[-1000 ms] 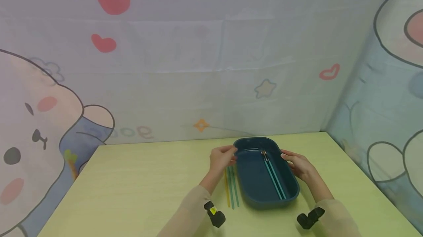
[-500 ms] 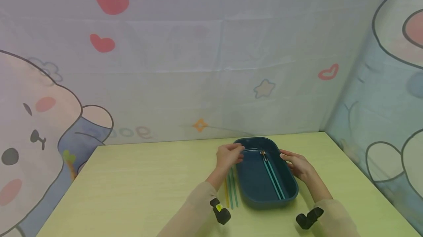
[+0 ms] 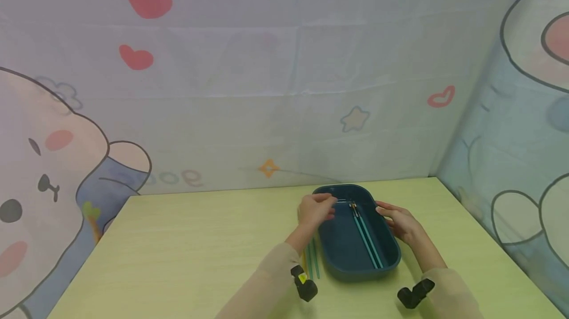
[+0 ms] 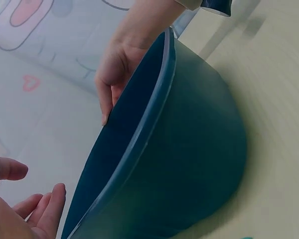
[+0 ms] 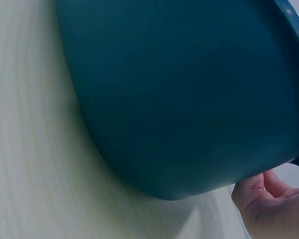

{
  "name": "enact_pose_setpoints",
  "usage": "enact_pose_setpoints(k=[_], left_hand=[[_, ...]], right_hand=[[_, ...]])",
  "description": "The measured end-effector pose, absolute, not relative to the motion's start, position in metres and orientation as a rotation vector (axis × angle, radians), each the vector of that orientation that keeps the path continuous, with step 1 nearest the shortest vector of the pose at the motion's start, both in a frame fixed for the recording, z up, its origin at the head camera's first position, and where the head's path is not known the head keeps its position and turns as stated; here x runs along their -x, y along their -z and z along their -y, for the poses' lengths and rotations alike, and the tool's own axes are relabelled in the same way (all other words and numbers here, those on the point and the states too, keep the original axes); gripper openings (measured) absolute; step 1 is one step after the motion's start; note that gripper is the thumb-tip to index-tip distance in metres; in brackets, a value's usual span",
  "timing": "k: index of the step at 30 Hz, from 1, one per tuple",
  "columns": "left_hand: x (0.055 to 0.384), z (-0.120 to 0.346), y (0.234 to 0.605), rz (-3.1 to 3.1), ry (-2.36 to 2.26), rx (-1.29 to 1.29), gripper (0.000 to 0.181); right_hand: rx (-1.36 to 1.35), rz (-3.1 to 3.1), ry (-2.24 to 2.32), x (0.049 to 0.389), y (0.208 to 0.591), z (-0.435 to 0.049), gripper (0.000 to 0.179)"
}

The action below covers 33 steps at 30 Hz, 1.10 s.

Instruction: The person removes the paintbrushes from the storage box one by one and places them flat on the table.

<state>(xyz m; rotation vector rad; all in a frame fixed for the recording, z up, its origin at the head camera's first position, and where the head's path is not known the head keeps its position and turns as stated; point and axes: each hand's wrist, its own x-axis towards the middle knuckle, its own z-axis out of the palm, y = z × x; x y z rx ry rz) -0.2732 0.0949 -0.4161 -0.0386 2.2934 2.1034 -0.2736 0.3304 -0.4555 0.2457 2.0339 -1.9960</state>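
Observation:
A dark blue rectangular basin point(image 3: 342, 240) with rounded corners stands on the table. Two paintbrushes with teal handles point(image 3: 367, 240) lie inside it, bristle ends away from me. My left hand point(image 3: 314, 213) hovers over the basin's left rim near the far corner. In the left wrist view its thumb and fingers point(image 4: 52, 211) are apart with nothing between them. At the opposite side, my right hand point(image 3: 403, 222) holds the basin's right rim; in the right wrist view its fingers are bent at the basin's edge.
Left of the basin, partly under my left forearm, lie two thin teal sticks point(image 3: 316, 259) and a yellow one point(image 3: 304, 262) on the pale yellow table point(image 3: 200, 245). A printed cloth backdrop point(image 3: 249, 72) rises along the table's far edge.
My left hand has moved right, from beside the basin's left rim to over its inside. The right hand and the basin have stayed put.

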Motion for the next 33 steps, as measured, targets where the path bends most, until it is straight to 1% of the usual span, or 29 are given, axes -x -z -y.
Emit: enact_pose_setpoints(k=[15, 29, 33], left_hand=[[0.275, -0.112, 0.424, -2.247, -2.127, 0.029, 0.033], [0.279, -0.126, 0.431, -2.327, -2.062, 0.042, 0.027], [0.279, -0.128, 0.431, -2.363, -2.03, 0.058, 0.029]], right_hand=[[-0.264, -2.037, 1.99, 0.272, 0.454, -0.331, 0.063], [-0.269, -2.028, 2.001, 0.272, 0.455, -0.331, 0.063], [-0.284, -2.033, 1.997, 0.274, 0.455, -0.33, 0.062]])
